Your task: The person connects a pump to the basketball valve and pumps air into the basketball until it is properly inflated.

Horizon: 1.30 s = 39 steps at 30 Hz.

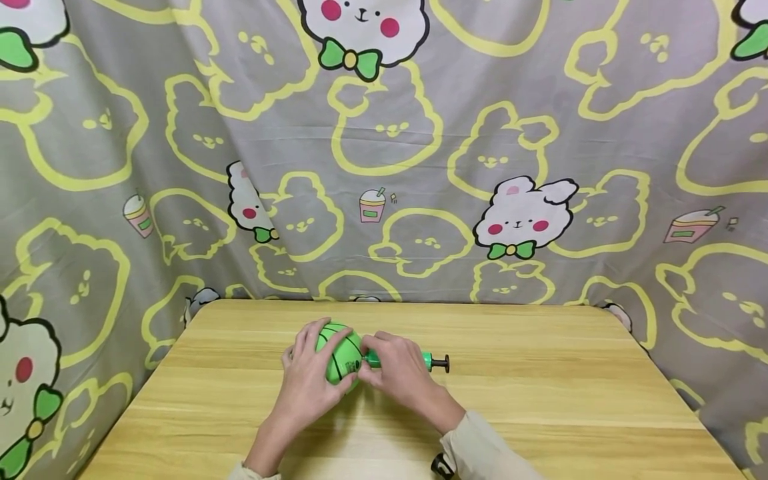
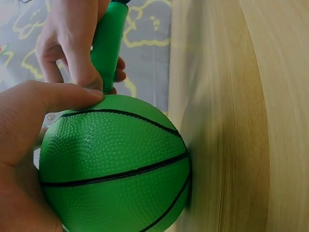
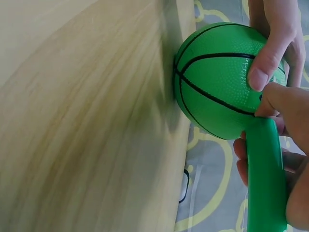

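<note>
A small green basketball (image 1: 341, 352) with black seams rests on the wooden table. My left hand (image 1: 309, 375) grips it from the left, fingers spread over its top and the thumb low on the near side. My right hand (image 1: 401, 371) holds a green hand pump (image 3: 266, 179), which lies sideways with its black handle (image 1: 441, 363) pointing right. In the right wrist view, the pump's front end meets the ball, and my right thumb and fingers pinch at that spot beside my left thumb (image 3: 259, 79). The pump's tip is hidden there.
The wooden table (image 1: 540, 387) extends on both sides of the hands. Behind it hangs a grey curtain (image 1: 420, 153) with yellow outlines and cartoon rabbits. A black band (image 1: 443, 465) shows at the right sleeve.
</note>
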### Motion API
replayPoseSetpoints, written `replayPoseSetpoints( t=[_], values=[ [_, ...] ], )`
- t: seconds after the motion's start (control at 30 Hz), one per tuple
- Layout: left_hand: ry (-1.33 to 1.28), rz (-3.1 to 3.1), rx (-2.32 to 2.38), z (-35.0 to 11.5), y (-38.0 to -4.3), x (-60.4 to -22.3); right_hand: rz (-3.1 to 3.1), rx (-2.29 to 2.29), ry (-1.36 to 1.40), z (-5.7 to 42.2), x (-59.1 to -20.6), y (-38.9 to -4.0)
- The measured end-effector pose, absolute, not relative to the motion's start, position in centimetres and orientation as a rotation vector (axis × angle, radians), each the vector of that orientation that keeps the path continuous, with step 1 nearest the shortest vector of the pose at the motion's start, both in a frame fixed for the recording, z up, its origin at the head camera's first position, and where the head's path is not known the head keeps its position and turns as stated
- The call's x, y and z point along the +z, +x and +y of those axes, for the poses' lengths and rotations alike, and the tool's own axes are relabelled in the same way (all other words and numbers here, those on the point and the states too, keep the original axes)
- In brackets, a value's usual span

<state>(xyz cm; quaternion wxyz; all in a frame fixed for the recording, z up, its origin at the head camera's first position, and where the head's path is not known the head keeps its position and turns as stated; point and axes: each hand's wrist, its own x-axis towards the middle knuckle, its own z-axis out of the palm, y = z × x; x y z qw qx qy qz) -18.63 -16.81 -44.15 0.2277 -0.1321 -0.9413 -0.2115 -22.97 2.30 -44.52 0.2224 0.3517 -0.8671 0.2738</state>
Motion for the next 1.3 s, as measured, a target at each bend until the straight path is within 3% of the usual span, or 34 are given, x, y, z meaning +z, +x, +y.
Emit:
replayPoseSetpoints(
  t=[0.47,1.3],
  values=[
    [-0.456,-2.613,-0.557,-17.9,-18.7,-43.9,-2.426,0.855,0.952,2.2,-44.6,-23.0],
    [-0.391,-2.625,-0.524,-16.8,-18.8,-44.2,-2.435,0.669,0.914,3.4,-44.7,-22.7]
  ],
)
